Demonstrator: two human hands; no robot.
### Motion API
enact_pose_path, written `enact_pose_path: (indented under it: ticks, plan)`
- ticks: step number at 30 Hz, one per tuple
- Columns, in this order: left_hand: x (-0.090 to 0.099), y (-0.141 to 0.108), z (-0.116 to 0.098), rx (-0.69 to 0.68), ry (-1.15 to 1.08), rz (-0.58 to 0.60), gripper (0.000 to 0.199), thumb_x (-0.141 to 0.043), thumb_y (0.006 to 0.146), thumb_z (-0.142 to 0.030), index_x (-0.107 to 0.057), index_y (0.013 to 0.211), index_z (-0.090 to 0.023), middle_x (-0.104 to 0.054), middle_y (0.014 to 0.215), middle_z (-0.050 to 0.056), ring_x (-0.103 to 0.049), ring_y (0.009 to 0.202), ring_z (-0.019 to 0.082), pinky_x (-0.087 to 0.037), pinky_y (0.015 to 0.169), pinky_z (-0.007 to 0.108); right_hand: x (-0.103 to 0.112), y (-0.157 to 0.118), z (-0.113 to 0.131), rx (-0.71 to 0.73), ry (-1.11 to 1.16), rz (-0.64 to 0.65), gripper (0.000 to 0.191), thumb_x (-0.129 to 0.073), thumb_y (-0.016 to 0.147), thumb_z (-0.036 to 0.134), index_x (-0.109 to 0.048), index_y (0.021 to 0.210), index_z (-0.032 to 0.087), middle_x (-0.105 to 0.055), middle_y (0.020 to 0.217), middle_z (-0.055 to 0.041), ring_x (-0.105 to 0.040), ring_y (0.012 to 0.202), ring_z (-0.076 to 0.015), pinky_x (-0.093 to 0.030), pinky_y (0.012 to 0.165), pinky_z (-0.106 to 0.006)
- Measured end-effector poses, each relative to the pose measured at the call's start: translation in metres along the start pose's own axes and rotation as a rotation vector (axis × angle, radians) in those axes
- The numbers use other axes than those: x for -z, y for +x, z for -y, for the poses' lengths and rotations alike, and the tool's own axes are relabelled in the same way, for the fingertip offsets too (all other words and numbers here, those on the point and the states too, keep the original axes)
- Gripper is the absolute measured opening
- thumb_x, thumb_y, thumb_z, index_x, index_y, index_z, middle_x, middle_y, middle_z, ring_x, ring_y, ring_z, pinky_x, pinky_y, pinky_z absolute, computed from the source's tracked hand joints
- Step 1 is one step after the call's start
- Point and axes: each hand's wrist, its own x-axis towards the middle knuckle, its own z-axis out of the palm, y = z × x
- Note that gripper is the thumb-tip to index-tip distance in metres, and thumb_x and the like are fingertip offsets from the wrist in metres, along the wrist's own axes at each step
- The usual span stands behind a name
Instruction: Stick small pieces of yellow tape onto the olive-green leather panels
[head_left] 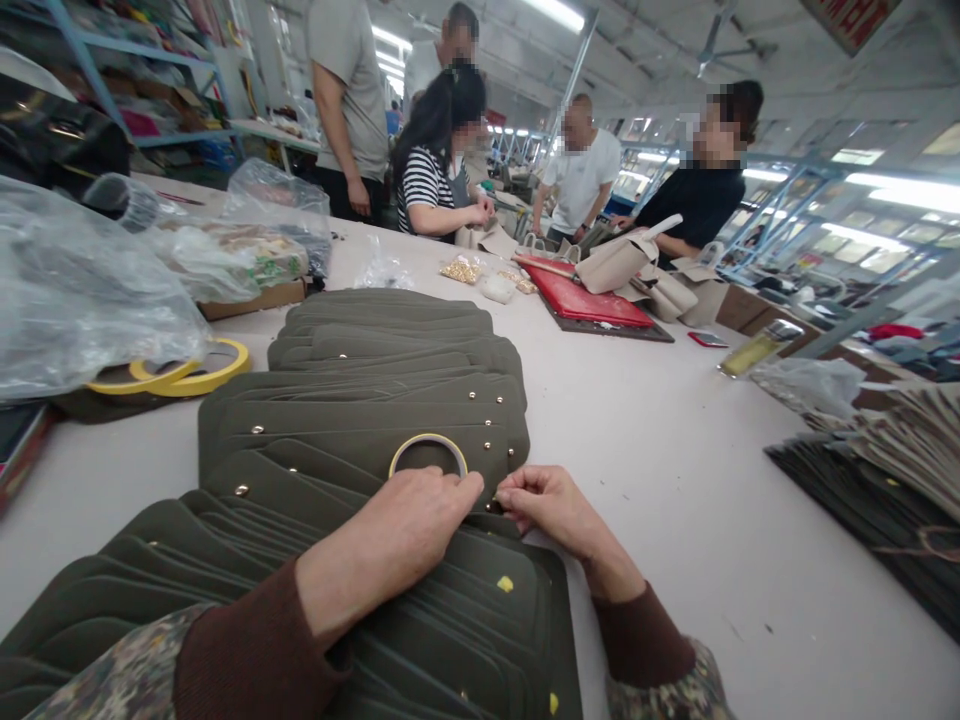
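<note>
Dark green cut panels (360,420) lie overlapped in a long fanned stack, with small shiny metal studs (257,430) on several of them. My left hand (420,520) is closed over the stack, gripping a narrow roll of yellow tape (429,440) whose ring stands up behind my fingers. At the right edge of the panels, my right hand (551,505) pinches thumb against forefinger at a panel's edge. Whatever sits between those fingertips is too small to make out. A yellow tape scrap (505,583) sticks to a nearer panel.
More yellow tape rolls (199,370) lie at left beside a clear plastic bag (90,290). Across the table are a red slab (589,292), bags of gold-coloured bits (461,270) and a glass bottle (757,348). Dark stacked pieces (862,510) are at right. Several people stand or sit beyond.
</note>
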Motion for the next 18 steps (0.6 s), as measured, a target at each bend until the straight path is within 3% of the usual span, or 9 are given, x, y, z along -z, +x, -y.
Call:
enact_pose_path:
  ticks: [5,13,18]
  plan:
    - [0.003,-0.001,0.001,-0.025,-0.008,0.028,0.024,-0.040,0.084,-0.005,-0.054,0.095,-0.020,-0.069,0.080,0.005,-0.067,0.071,0.023,-0.049,0.061,0.032,-0.008,-0.002,-0.001,0.097,-0.225,0.016,0.009,-0.063,0.069,0.018,-0.067,0.063,0.014,-0.056,0.049,0.0049,-0.043,0.043,-0.0062,-0.030,0.041,-0.016]
    - [0.002,0.000,-0.001,-0.021,0.007,0.017,0.024,-0.040,0.083,-0.004,-0.054,0.094,-0.020,-0.069,0.079,0.005,-0.067,0.072,0.024,-0.049,0.061,0.032,-0.019,-0.005,0.002,0.276,-0.544,-0.101,0.013,-0.059,0.074,0.013,-0.068,0.066,0.016,-0.067,0.061,0.0006,-0.059,0.055,-0.0130,-0.039,0.051,-0.021]
    - [0.001,-0.002,0.000,-0.022,-0.002,0.001,0.024,-0.040,0.083,-0.004,-0.054,0.094,-0.020,-0.068,0.080,0.005,-0.067,0.072,0.024,-0.049,0.060,0.032,-0.018,-0.010,-0.005,0.317,-0.570,-0.245,0.015,-0.067,0.074,0.015,-0.065,0.088,0.017,-0.061,0.053,0.0053,-0.056,0.048,-0.0134,-0.040,0.051,-0.023]
